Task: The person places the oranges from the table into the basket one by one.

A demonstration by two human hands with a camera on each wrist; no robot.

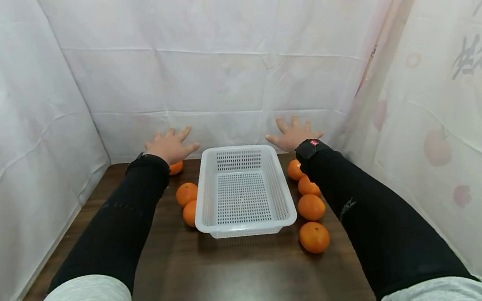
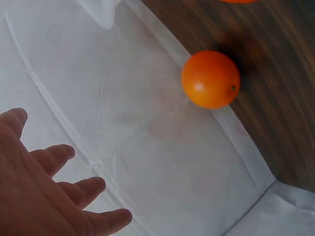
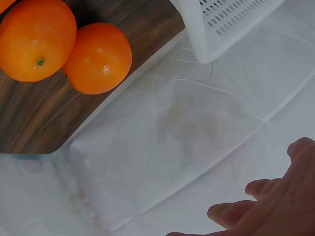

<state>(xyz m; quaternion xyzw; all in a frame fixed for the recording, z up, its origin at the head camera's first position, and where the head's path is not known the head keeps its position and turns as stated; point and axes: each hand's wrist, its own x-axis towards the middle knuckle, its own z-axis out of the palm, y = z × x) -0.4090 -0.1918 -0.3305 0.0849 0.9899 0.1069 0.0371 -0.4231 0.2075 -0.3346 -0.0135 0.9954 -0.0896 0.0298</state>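
Note:
My left hand (image 1: 170,147) is held out with spread fingers beyond the far left corner of a white plastic basket (image 1: 247,227). An orange (image 2: 210,79) lies below that hand near the table's back edge, partly hidden by the wrist in the head view. On the other side, my right hand (image 1: 292,135) reaches out with its fingers spread too, past the basket's far right corner. Beneath the right wrist is another orange (image 3: 98,58) beside the basket. Neither hand holds anything. The basket has perforated sides and bottom and contains nothing.
Two oranges (image 1: 186,194) sit along the basket's left side. Several more form a row on its right, the nearest orange (image 1: 314,237) toward the front. A dark wooden table (image 1: 239,286) carries everything. White sheeting (image 1: 213,73) rises behind and on both sides.

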